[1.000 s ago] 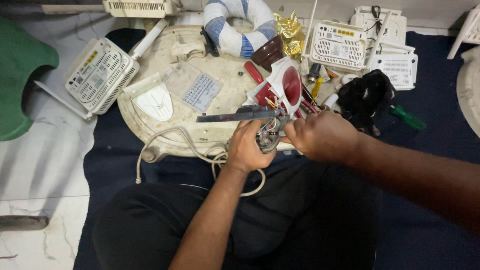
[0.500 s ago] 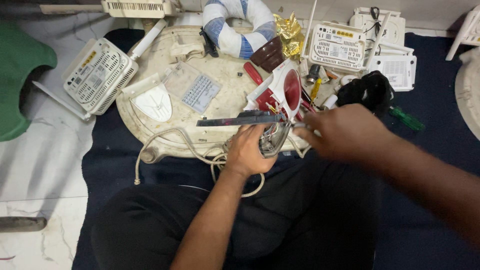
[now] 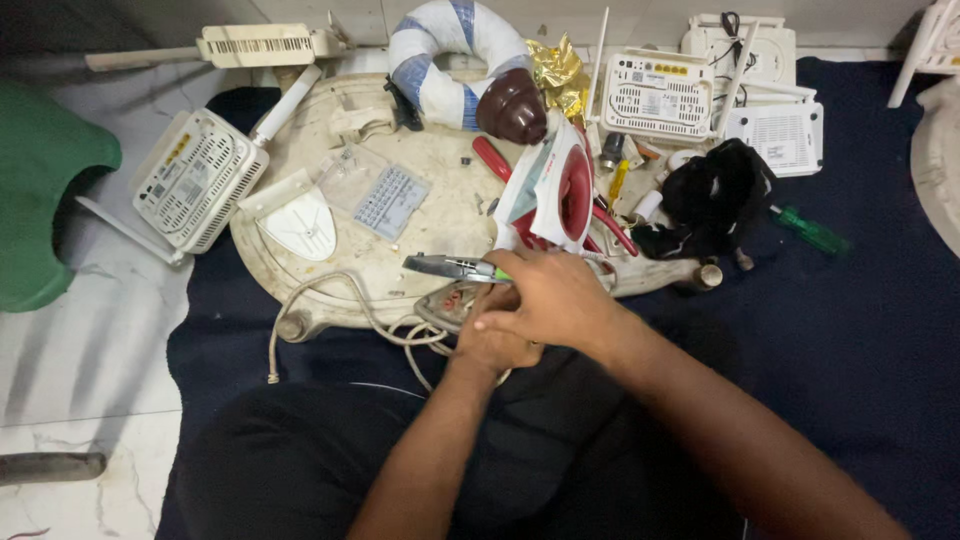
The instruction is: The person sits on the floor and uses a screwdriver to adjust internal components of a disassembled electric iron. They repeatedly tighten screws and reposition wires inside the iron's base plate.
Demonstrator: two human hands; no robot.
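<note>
At the near edge of the round, off-white tray (image 3: pixel 400 240), both hands meet over a small part with a grey cord (image 3: pixel 330 300) trailing from it. The right hand (image 3: pixel 545 300) has its fingers closed around long-nosed pliers (image 3: pixel 450 267), whose metal tips point left across the tray. The left hand (image 3: pixel 495 345) lies under it, fingers curled on the part; what exactly it grips is hidden. Just behind stands a red and white clothes iron (image 3: pixel 555 190), tipped on its side with its inside exposed, so the opening-up looks done, while the wiring work seems unfinished. A clear cover with a pale blue label (image 3: pixel 392 200) and a white pointed plate (image 3: pixel 300 225) lie loose on the tray. Further out sit a blue and white padded ring (image 3: pixel 440 60), crumpled gold foil (image 3: pixel 555 70), white routers (image 3: pixel 655 95) bearing yellow labels, a black cloth (image 3: pixel 720 195), and a green screwdriver (image 3: pixel 810 232) on the dark blue mat (image 3: pixel 860 330).
</note>
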